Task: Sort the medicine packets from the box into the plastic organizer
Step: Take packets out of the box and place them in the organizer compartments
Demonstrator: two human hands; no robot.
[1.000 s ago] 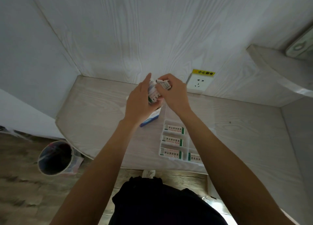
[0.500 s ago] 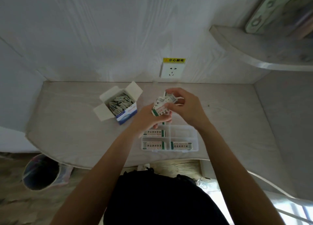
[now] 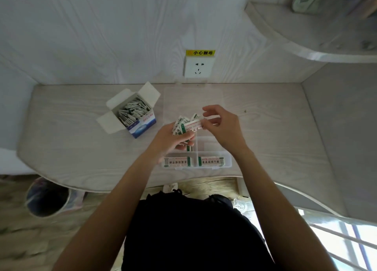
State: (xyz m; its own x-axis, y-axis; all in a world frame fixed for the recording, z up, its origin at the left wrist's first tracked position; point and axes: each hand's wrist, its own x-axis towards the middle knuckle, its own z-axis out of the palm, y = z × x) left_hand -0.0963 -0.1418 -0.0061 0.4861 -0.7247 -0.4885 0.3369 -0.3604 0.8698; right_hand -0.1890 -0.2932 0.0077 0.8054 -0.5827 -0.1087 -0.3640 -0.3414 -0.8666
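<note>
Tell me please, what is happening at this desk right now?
A person is sorting medicine packets. The left hand holds a small bunch of packets, and the right hand pinches one packet from it above the clear organizer. Two near compartments already hold packets. The open box beside it is still full.

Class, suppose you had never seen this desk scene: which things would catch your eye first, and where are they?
First, the two hands at the centre: the left hand grips a bunch of medicine packets while the right hand pinches a single packet, both above the clear plastic organizer. Next, the open box of packets stands to their left, and a wall socket with a yellow label sits behind.
</note>
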